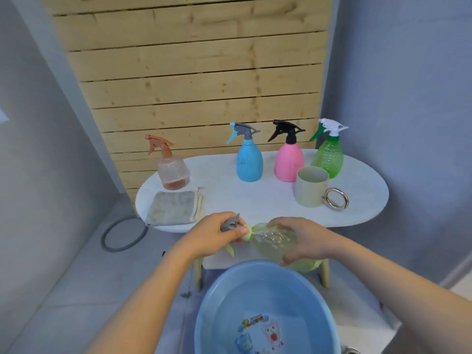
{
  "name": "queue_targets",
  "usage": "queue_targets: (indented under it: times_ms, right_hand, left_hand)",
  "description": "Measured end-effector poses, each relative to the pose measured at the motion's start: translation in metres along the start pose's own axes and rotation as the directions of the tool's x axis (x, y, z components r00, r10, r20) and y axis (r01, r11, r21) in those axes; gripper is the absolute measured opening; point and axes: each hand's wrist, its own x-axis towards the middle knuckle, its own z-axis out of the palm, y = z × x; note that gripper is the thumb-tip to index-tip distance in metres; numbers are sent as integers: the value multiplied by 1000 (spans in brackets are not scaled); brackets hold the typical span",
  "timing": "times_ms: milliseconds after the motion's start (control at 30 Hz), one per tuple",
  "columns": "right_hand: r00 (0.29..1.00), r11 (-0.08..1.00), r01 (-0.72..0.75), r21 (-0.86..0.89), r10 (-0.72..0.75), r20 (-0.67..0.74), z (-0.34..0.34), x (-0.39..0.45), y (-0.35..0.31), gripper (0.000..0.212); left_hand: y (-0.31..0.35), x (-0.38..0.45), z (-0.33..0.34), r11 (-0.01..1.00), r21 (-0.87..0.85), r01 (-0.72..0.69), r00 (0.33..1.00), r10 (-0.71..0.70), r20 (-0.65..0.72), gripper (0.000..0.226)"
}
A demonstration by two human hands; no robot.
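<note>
Both forearms reach forward above the blue basin, holding a pale green spray bottle on its side, just in front of the near edge of the white counter. The left hand has its grip curled round the grey spray head. The right hand wraps its grip over the bottle's body, fingertips pointing down.
</note>
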Motion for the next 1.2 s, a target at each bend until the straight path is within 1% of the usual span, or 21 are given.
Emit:
queue_targets:
  times_ms: [167, 233, 333, 400, 467, 500, 533, 600, 633, 667, 733, 767, 833, 867, 933, 967, 1033, 1067, 1100, 1167, 1200]
  right_hand:
    - [970, 984, 88, -158, -121, -211, 9, 14, 2, 82]
    - [895, 927, 102, -360, -244, -374, 14, 22, 2, 77]
    - [821, 844, 87, -529, -361, -442, 15, 26, 0, 81]
    - [855, 814, 99, -572, -363, -369, 13, 27, -2, 81]
    - [941, 866, 80, -493, -229, -248, 9, 26, -5, 80]
    - [971, 905, 50, -422, -143, -192, 7, 26, -5, 80]
    - [988, 936, 12, -351, -65, -141, 4, 25, -3, 81]
    - [997, 983, -55, -175, 44, -68, -4, 26, 6, 84]
    - [997, 993, -77, -87, 75, -22, -8, 26, 10, 83]
    - [996, 996, -88, -17, 89, 29, -12, 26, 15, 81]
    - [991, 995, -89, 39, 85, 103, -17, 25, 21, 74]
    - [990, 996, -84, 42, 79, 116, -19, 23, 21, 72]
    - [993, 998, -61, 21, 58, 99, -17, 22, 19, 73]
    - [996, 999, -42, -13, 43, 82, -15, 22, 16, 76]
    - [999, 991, 34, -131, -30, 33, -8, 21, 10, 83]
    - [997, 983, 82, -166, -83, 3, -6, 21, 8, 85]
    - [990, 983, 133, -129, -139, -38, -5, 20, 5, 85]
    - [989, 986, 135, -93, -141, -52, -6, 21, 6, 85]
    - [989, 989, 131, -72, -136, -62, -6, 22, 6, 84]
    - [992, 994, 99, -52, -103, -73, -6, 23, 11, 83]
    - [995, 997, 73, -25, -75, -73, -6, 24, 14, 82]
  left_hand:
    - [2, 7, -2, 996, -77, 38, 995, -44, -84, 20]
    - [4, 8, -2, 984, -113, 135, 983, -148, -111, 33]
    - [6, 9, -9, 911, -225, 346, 937, -347, 35, 53]
    - [4, 9, -15, 810, -349, 471, 881, -449, 148, 63]
    - [1, 8, -17, 724, -507, 467, 878, -449, 167, 50]
    - [-2, 6, -19, 729, -551, 406, 906, -399, 141, 35]
    - [-6, 5, -20, 776, -538, 331, 940, -318, 119, 31]
    - [-13, -1, -22, 894, -419, 160, 980, -91, 179, 55]
    - [-15, -3, -22, 934, -342, 100, 967, -11, 254, 62]
    - [-15, -3, -20, 961, -271, 57, 952, 30, 306, 65]
    - [-14, -1, -17, 991, -128, -30, 972, 59, 229, 57]
    - [-11, 2, -16, 995, -78, -54, 988, 65, 139, 43]
    - [-5, 5, -15, 999, -51, -2, 1000, 2, 2, 15]
    - [-3, 6, -15, 999, 6, 36, 998, -36, -58, 19]
    - [1, 6, -13, 978, 166, 123, 980, -93, -174, 42]
    - [3, 7, -12, 966, 190, 177, 967, -134, -218, 52]
    - [6, 10, -12, 943, 83, 322, 923, -293, -250, 62]
    - [7, 11, -13, 923, -18, 384, 899, -378, -222, 64]
    - [8, 13, -13, 910, -122, 395, 888, -413, -201, 61]
    - [3, 13, -14, 925, -257, 279, 924, -331, -189, 47]
    - [-1, 10, -15, 941, -274, 197, 953, -249, -171, 51]
